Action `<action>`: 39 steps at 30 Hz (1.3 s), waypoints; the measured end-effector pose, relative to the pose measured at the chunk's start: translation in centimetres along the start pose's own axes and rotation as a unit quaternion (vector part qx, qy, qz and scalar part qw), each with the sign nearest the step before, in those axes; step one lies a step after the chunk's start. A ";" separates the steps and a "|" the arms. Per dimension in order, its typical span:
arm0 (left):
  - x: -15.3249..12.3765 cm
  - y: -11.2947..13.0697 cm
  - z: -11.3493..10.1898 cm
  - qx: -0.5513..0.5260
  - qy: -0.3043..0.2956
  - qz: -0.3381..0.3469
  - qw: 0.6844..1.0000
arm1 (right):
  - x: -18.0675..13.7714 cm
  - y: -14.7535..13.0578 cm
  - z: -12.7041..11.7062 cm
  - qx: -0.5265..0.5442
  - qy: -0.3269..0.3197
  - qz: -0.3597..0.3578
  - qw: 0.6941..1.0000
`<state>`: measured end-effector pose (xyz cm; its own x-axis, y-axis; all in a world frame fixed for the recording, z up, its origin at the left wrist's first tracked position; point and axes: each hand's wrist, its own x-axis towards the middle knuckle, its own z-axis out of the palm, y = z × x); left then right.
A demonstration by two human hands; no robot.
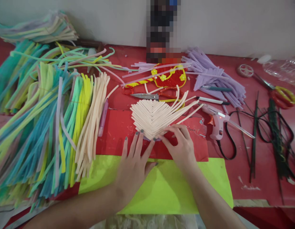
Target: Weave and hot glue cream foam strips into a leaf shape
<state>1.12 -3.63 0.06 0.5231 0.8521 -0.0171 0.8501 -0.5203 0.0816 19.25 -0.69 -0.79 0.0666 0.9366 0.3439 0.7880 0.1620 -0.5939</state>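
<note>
A leaf-shaped panel of cream pipe cleaners (150,116) lies in front of me, its strips meeting in a braided centre line. On its right side several loose ends fan outward. My left hand (134,162) is spread, palm down, with fingertips on the panel's lower left edge. My right hand (182,143) is closed in a pinch at the lower right edge, thumb and forefinger on a cream pipe cleaner; the exact contact is partly hidden by the fingers. A bit of lilac shows under the panel's lower tip. Beneath lies a red sheet (109,133).
Bundles of coloured pipe cleaners (42,127) fill the left. Lilac pipe cleaners (209,73), a red-and-yellow pipe-cleaner piece (170,76) and scissors (147,96) lie behind. A pink glue gun (217,122), more scissors (282,95) and dark stems (276,136) are right. Lime cloth (161,190) lies nearest.
</note>
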 end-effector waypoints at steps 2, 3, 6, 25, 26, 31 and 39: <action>0.0 0.0 0.0 0.000 0.005 -0.003 1.000 | 0.0 -0.2 0.1 -0.007 0.002 0.003 1.000; 0.0 0.0 0.0 -0.001 0.008 -0.006 1.000 | 0.0 -0.2 0.1 -0.008 0.002 0.006 1.000; -0.1 0.1 0.1 -0.005 0.011 -0.017 1.000 | 0.0 -0.4 0.0 -0.009 -0.006 0.008 1.000; 0.2 0.0 -0.1 -0.028 -0.008 -0.014 0.999 | 0.0 -0.2 0.0 -0.010 -0.018 0.011 1.000; 0.2 0.0 -0.1 -0.028 -0.009 -0.015 0.999 | 0.0 -0.2 0.0 -0.010 -0.017 0.010 1.000; 0.2 0.0 -0.1 -0.032 -0.017 -0.015 0.999 | 0.0 -0.1 0.0 -0.008 -0.015 0.007 1.000; 0.4 -0.1 -0.3 -0.033 -0.024 -0.011 0.999 | 0.0 0.0 0.0 -0.006 -0.019 0.013 1.000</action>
<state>1.22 -3.27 0.31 0.5080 0.8587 -0.0682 0.8565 -0.4950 0.1464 19.24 -0.74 -0.73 0.0632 0.9516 0.3007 0.7938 0.1347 -0.5931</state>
